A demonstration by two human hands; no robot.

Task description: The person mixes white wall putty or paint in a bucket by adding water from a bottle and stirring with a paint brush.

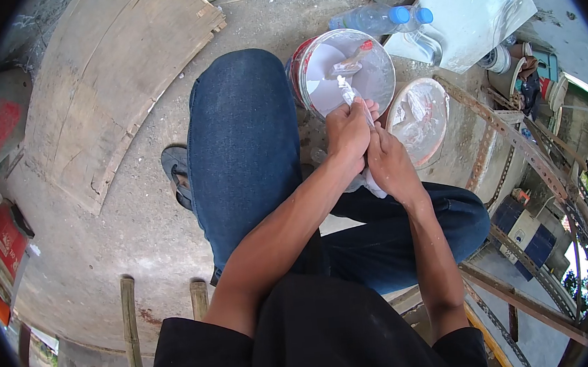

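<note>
Both hands meet in front of the knees, wrapped round a white, twisted cloth-like bundle [346, 91]. My left hand [348, 134] holds its upper part, near the rim of a round bucket [311, 105]. Just to the right, my right hand [387, 158] is closed on the lower part, and a white end hangs below it. Inside the bucket is whitish liquid, with a brush-like tool with a red handle [366, 46] across it. Beside the bucket lies a round lid or shallow tub [441, 129] smeared with white material. The fingertips are partly hidden.
Plastic bottles with blue caps [372, 19] lie behind the bucket, beside a pale board [485, 9]. A large plywood sheet [105, 67] is at upper left. Rusty metal frames [514, 147] stand at right. Bamboo poles [131, 330] are at lower left.
</note>
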